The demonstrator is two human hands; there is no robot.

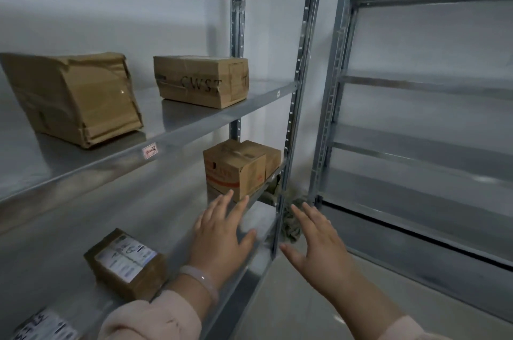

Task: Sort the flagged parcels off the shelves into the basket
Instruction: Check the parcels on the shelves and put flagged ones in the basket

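Galvanised steel shelving [194, 123] fills the left of the head view, and a second steel unit [416, 117] stands to its right.

Upper shelf: a crumpled brown parcel [75, 98] at left, tilted. A taped box marked CWST [202, 81] sits well apart from it, near the rear post. A small sticker [150, 150] is fixed to this shelf's front lip.

Lower shelf: a carton with red print [236, 170] stands at the far end, against the corner upright [288, 145]. A small dark parcel with a white label [125, 264] lies near the front edge, just beside my left forearm. Another labelled item [47, 325] shows at the bottom-left corner, mostly cut off. I cannot tell which parcels carry a flag.

My left hand [219, 234] is held over the lower shelf, fingers straight and spread, gripping nothing — the fingertips are just short of the red-print carton. Whether the palm touches the shelf I cannot tell. A pale bracelet [200, 281] sits at the wrist above a pink sleeve [147, 320].

My right hand [319, 245] is likewise flat and spread, empty, outside the frame. The corner upright stands between the two hands — directly in the right hand's line to the carton. A heap of cloth [291, 223] lies on the floor behind that upright.
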